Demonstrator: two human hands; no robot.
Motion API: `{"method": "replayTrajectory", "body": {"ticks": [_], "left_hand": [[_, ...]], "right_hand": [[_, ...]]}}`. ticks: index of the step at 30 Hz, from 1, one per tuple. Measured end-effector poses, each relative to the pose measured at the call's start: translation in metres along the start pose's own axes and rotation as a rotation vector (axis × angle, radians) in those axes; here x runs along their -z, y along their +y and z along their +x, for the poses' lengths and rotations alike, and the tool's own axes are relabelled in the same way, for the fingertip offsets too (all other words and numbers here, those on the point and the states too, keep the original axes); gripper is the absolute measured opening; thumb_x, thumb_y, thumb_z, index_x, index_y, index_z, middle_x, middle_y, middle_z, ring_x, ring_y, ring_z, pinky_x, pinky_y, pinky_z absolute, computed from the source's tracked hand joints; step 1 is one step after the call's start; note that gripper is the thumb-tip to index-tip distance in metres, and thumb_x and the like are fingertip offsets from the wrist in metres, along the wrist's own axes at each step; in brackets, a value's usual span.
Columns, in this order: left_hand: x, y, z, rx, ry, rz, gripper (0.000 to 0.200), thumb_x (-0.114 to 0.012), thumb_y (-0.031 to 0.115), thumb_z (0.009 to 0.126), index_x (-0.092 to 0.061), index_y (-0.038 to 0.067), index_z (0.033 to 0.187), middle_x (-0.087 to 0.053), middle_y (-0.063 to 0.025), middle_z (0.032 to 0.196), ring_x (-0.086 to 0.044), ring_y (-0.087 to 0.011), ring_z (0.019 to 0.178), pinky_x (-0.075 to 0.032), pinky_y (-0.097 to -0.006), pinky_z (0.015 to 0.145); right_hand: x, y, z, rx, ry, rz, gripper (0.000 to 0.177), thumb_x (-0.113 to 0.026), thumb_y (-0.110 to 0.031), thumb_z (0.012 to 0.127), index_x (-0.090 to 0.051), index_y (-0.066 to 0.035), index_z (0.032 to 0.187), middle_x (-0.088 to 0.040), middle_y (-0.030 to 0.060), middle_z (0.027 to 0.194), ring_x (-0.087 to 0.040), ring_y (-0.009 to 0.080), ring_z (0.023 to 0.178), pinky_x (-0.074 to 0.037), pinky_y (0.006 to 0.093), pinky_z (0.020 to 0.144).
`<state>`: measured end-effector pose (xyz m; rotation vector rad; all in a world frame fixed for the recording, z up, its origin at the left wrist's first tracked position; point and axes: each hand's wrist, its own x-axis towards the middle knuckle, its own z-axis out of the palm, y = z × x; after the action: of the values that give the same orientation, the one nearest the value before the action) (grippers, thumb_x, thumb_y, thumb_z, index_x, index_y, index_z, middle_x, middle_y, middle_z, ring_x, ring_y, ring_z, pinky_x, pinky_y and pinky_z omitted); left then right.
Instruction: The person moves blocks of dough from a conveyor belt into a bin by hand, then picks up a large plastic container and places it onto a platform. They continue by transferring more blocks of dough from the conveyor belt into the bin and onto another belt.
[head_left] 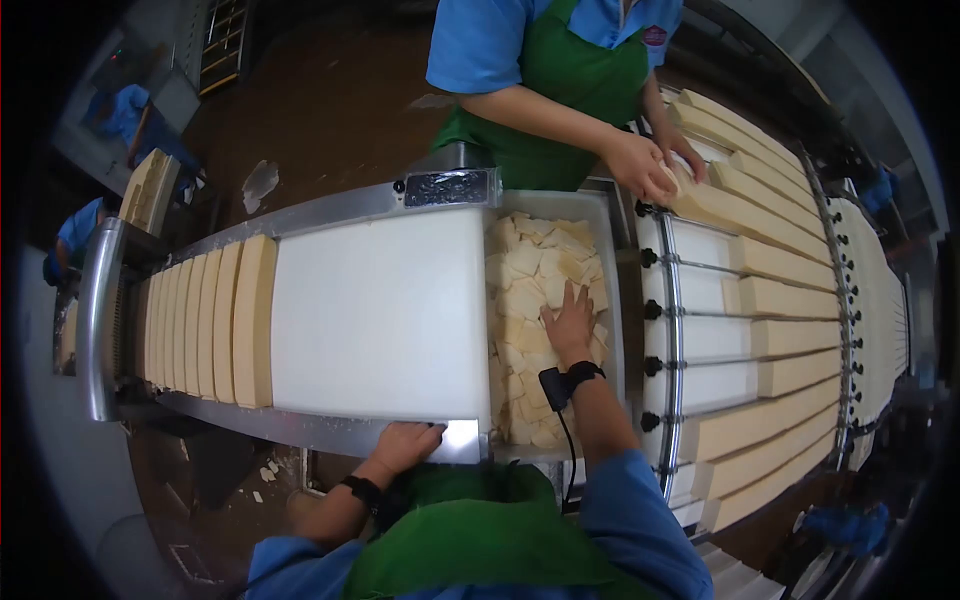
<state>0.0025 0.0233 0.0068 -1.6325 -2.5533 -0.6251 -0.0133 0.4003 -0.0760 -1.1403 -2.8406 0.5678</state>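
A factory line: a white belt (380,310) ends at a bin (614,300) of broken pale pieces (525,270).

The right hand (570,325) is laid flat inside the bin, fingers spread on the pieces, nothing grasped. The left hand (405,443) is set on the metal rail (300,428) just left of the bin's near corner, fingers bent; whether it grips cannot be told. Beyond the bin's far right corner, a block (690,195) is handled by a co-worker's hands (645,170). Well left of the bin, slabs (225,320) are stood in a row.
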Motion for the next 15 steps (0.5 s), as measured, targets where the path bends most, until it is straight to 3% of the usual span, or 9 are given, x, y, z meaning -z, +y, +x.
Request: {"method": "replayTrajectory", "body": {"ticks": [3,4,7,8,9,11,13,14,15], "left_hand": [[0.005,-0.001,0.001,0.047,-0.179,-0.005,0.01,-0.066,0.017,0.078,-0.064,0.016,0.088,-0.053,0.0,0.059,-0.056,-0.0193,0.049,-0.046,-0.0337,0.044],[0.006,-0.001,0.005,0.011,-0.112,0.018,0.012,-0.066,0.018,0.078,-0.064,0.016,0.09,-0.053,0.0003,0.06,-0.056,-0.0181,0.05,-0.045,-0.0338,0.043],[0.0,-0.007,-0.002,-0.035,-0.145,0.002,0.017,-0.064,0.015,0.078,-0.064,0.016,0.095,-0.056,0.001,0.065,-0.058,-0.0159,0.057,-0.047,-0.0315,0.046],[-0.001,-0.009,-0.001,-0.031,-0.163,0.01,0.017,-0.064,0.015,0.078,-0.064,0.016,0.095,-0.056,0.001,0.065,-0.058,-0.0159,0.057,-0.047,-0.0315,0.046],[-0.001,-0.007,0.001,-0.039,-0.115,0.02,0.019,-0.065,0.014,0.077,-0.064,0.015,0.095,-0.057,0.0011,0.067,-0.059,-0.0159,0.06,-0.048,-0.0304,0.048],[0.003,-0.007,0.006,-0.047,-0.079,0.027,0.02,-0.065,0.014,0.076,-0.063,0.015,0.096,-0.058,0.0011,0.07,-0.06,-0.0159,0.063,-0.049,-0.0294,0.05],[0.009,-0.004,0.01,-0.02,-0.11,0.005,0.022,-0.065,0.014,0.076,-0.063,0.014,0.097,-0.059,0.0009,0.073,-0.062,-0.016,0.068,-0.05,-0.0282,0.054],[0.007,-0.005,0.011,-0.017,-0.119,-0.004,0.022,-0.065,0.014,0.076,-0.063,0.014,0.097,-0.059,0.0009,0.073,-0.062,-0.016,0.068,-0.05,-0.0282,0.054],[0.005,-0.006,0.011,-0.042,-0.087,0.004,0.017,-0.067,0.013,0.073,-0.062,0.014,0.089,-0.058,0.0009,0.07,-0.059,-0.0148,0.063,-0.047,-0.0283,0.051]], "right_hand": [[-0.018,-0.009,0.02,-0.076,-0.225,0.083,0.085,-0.064,-0.053,0.08,-0.02,-0.031,0.149,-0.004,0.0152,0.156,-0.005,0.0435,0.142,-0.011,0.0651,0.109],[-0.017,-0.017,0.029,-0.159,-0.358,0.034,0.087,-0.063,-0.057,0.08,-0.015,-0.036,0.15,0.004,0.0143,0.157,-0.004,0.0438,0.142,-0.009,0.064,0.11],[-0.033,-0.045,0.061,-0.184,-0.265,-0.129,0.09,-0.063,-0.06,0.078,-0.012,-0.038,0.15,-0.008,0.0178,0.155,-0.011,0.0486,0.139,-0.02,0.0647,0.107],[-0.052,-0.038,0.08,-0.17,-0.291,0.043,0.083,-0.061,-0.061,0.078,-0.023,-0.036,0.148,-0.012,0.0192,0.154,-0.012,0.0478,0.139,-0.017,0.068,0.105],[-0.09,-0.025,0.104,-0.176,-0.307,0.056,0.083,-0.061,-0.061,0.078,-0.023,-0.036,0.148,-0.012,0.0192,0.154,-0.012,0.0478,0.139,-0.017,0.068,0.105],[-0.16,-0.006,0.149,0.107,-0.323,0.401,0.073,-0.057,-0.063,0.079,-0.038,-0.034,0.143,-0.014,0.017,0.155,-0.013,0.0449,0.14,-0.011,0.071,0.104],[-0.089,-0.053,0.155,0.077,-0.501,-0.075,0.064,-0.053,-0.064,0.081,-0.05,-0.031,0.136,-0.013,0.0137,0.156,-0.013,0.041,0.141,-0.01,0.0685,0.106],[-0.085,-0.051,0.149,0.215,-0.428,-0.109,0.066,-0.055,-0.061,0.082,-0.043,-0.033,0.14,-0.008,0.0097,0.158,-0.011,0.0386,0.142,-0.013,0.0679,0.106],[-0.076,-0.05,0.135,0.208,-0.444,-0.113,0.066,-0.055,-0.061,0.082,-0.043,-0.033,0.14,-0.008,0.0097,0.158,-0.011,0.0386,0.142,-0.013,0.0679,0.106]]}}
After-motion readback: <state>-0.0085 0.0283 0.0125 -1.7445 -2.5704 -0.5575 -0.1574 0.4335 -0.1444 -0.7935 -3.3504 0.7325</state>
